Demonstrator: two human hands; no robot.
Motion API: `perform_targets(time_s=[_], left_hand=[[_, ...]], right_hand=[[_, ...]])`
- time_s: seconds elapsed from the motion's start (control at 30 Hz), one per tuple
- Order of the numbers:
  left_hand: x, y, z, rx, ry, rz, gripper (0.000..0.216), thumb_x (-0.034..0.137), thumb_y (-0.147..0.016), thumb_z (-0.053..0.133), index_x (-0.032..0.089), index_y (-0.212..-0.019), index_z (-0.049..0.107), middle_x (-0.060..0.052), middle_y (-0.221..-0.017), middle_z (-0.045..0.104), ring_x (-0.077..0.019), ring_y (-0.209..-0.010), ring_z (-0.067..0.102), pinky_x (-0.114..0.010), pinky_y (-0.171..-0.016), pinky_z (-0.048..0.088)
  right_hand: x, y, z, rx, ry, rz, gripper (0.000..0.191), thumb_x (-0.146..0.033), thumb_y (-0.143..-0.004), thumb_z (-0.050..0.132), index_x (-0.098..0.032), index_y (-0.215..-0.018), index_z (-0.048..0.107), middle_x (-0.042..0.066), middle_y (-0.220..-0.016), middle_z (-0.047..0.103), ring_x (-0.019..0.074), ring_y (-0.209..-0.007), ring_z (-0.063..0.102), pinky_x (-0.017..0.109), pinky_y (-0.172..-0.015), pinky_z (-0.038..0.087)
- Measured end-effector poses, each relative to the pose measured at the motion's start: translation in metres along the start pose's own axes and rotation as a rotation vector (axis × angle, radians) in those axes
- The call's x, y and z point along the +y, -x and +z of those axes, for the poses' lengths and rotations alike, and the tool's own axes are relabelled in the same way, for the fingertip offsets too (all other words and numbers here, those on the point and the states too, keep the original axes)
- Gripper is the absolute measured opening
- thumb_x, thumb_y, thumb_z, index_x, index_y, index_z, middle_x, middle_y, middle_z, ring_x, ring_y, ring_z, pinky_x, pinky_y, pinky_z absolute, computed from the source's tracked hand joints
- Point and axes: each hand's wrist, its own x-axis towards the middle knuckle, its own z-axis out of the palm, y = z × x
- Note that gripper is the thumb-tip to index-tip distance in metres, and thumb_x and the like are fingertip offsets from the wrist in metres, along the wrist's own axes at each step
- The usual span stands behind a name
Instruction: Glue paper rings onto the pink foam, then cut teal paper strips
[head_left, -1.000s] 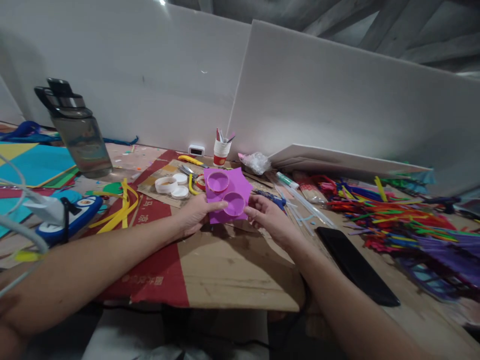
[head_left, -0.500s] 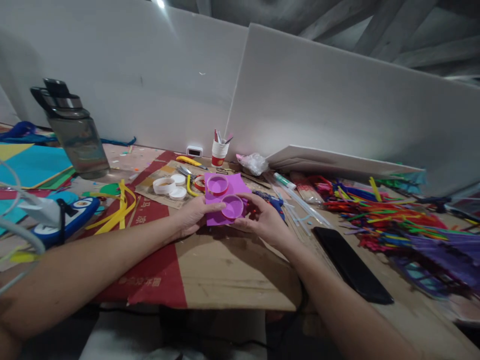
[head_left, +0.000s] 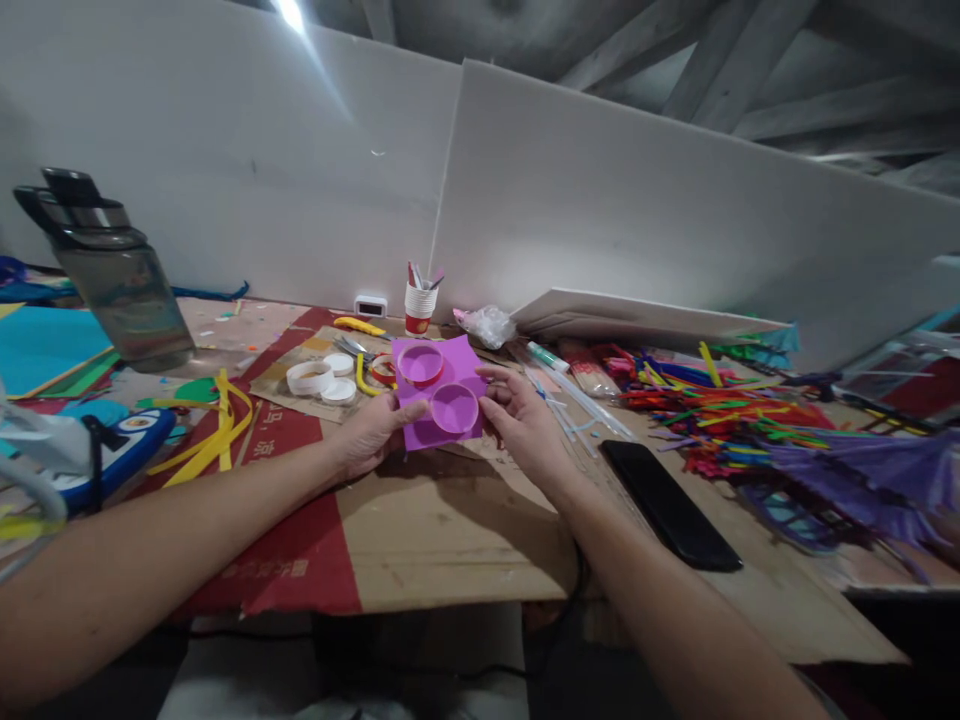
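A purple foam sheet (head_left: 439, 432) lies tilted over the cardboard, carrying two round rings: a red-rimmed one (head_left: 420, 364) farther away and a purple one (head_left: 454, 407) nearer. My left hand (head_left: 371, 438) grips the sheet's left edge, thumb on top by the nearer ring. My right hand (head_left: 521, 425) holds the sheet's right edge, fingers curled around it. Both forearms reach in from the bottom of the view.
Flattened cardboard (head_left: 420, 540) covers the table. White lids (head_left: 319, 378), scissors and a yellow cutter lie behind. A water bottle (head_left: 112, 275) stands at left, a paper cup (head_left: 418, 305) at back, a black phone (head_left: 667, 505) and a heap of coloured pipe cleaners (head_left: 750, 420) at right.
My right hand slid from under the nearer ring back to the sheet's right edge. The sheet sits flatter. My head turned slightly right and up.
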Motion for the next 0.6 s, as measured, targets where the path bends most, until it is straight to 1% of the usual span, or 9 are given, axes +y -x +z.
perform_targets(time_s=[0.07,0.13,0.27,0.33,0.47,0.53,0.6], left_hand=[[0.000,-0.001,-0.003,0.000,-0.015,-0.017,0.042,0.038,-0.072,0.073,0.014,-0.105,0.061,-0.011,-0.094,0.070,-0.0200,-0.072,0.068,-0.033,-0.064,0.056],[0.000,-0.002,-0.006,-0.003,-0.034,-0.014,0.035,0.041,-0.076,0.068,0.014,-0.098,0.061,-0.009,-0.084,0.070,-0.0186,-0.066,0.066,-0.031,-0.059,0.055],[0.004,-0.002,-0.007,0.023,-0.047,0.002,0.030,0.040,-0.080,0.064,0.014,-0.094,0.062,-0.007,-0.079,0.067,-0.0165,-0.068,0.064,-0.030,-0.061,0.054],[0.005,-0.001,-0.005,0.049,-0.048,0.001,0.029,0.039,-0.077,0.066,0.013,-0.092,0.061,-0.006,-0.078,0.067,-0.0150,-0.066,0.063,-0.029,-0.061,0.053],[0.004,-0.001,-0.003,0.111,-0.101,0.025,0.029,0.034,-0.069,0.075,0.013,-0.083,0.061,-0.002,-0.069,0.063,-0.0098,-0.057,0.057,-0.022,-0.057,0.048],[0.003,-0.002,-0.005,0.114,-0.145,0.040,0.030,0.037,-0.070,0.074,0.013,-0.081,0.060,-0.001,-0.068,0.062,-0.0093,-0.056,0.056,-0.021,-0.055,0.046],[0.003,-0.002,-0.008,0.125,-0.164,0.059,0.032,0.043,-0.073,0.069,0.014,-0.082,0.060,-0.002,-0.071,0.063,-0.0104,-0.058,0.058,-0.022,-0.055,0.045]], right_hand=[[-0.001,-0.002,-0.005,0.049,-0.023,-0.020,0.035,-0.032,-0.079,0.058,-0.025,-0.113,0.051,-0.001,-0.084,0.057,0.0109,-0.066,0.052,0.023,-0.056,0.041],[0.001,-0.004,-0.012,0.097,-0.036,-0.049,0.034,-0.032,-0.079,0.059,-0.025,-0.111,0.051,-0.001,-0.085,0.057,0.0110,-0.069,0.053,0.023,-0.058,0.042],[0.005,-0.007,-0.018,0.120,-0.009,-0.058,0.034,-0.032,-0.080,0.058,-0.024,-0.113,0.050,-0.001,-0.082,0.055,0.0101,-0.066,0.052,0.022,-0.057,0.042],[0.006,-0.006,-0.017,0.106,0.031,-0.056,0.034,-0.032,-0.081,0.057,-0.024,-0.113,0.049,-0.001,-0.081,0.054,0.0103,-0.066,0.051,0.022,-0.056,0.042],[0.004,-0.004,-0.010,0.097,0.089,-0.054,0.032,-0.032,-0.081,0.056,-0.024,-0.112,0.051,-0.001,-0.080,0.053,0.0106,-0.064,0.051,0.022,-0.054,0.042],[0.004,-0.004,-0.011,0.094,0.072,-0.057,0.032,-0.032,-0.081,0.056,-0.024,-0.112,0.051,-0.001,-0.080,0.053,0.0108,-0.065,0.052,0.022,-0.055,0.042],[0.004,-0.008,-0.019,0.130,0.054,-0.062,0.032,-0.032,-0.081,0.057,-0.025,-0.112,0.050,-0.002,-0.077,0.053,0.0104,-0.062,0.052,0.022,-0.054,0.042]])
